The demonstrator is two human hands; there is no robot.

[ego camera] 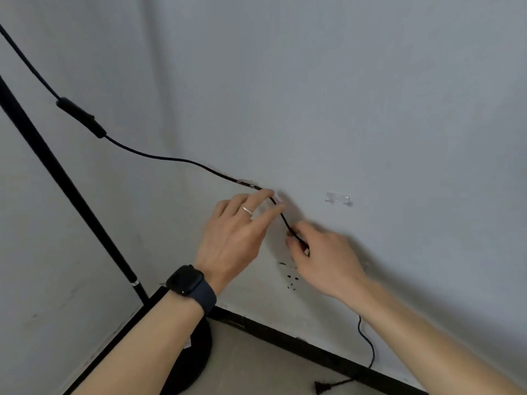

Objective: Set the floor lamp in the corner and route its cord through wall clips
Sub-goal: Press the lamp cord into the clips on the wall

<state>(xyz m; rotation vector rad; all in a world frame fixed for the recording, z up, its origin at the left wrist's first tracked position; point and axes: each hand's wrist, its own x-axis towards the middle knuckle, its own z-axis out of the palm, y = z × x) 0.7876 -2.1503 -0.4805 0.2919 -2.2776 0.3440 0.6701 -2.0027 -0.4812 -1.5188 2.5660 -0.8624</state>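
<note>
The lamp (57,178) stands in the left corner. The left hand (236,238) presses the cord (159,158) by the first clip (245,183); the right hand (322,258) pinches it lower. Next, likely, it needs lifting right into the empty clip (338,198).

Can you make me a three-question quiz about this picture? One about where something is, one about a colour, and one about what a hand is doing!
1. Where is the plug?
A. On the floor
B. In the wall socket
C. In a hand

2. What colour is the cord?
A. White
B. Red
C. Black

3. What is the right hand doing?
A. Resting open on the floor
B. Pinching the cord
C. Holding the lamp pole

Answers: 1 A, the plug lies on the floor by the baseboard. 2 C, the cord shows black against the pale wall. 3 B, its fingers close on the cord just below the left hand.
</note>
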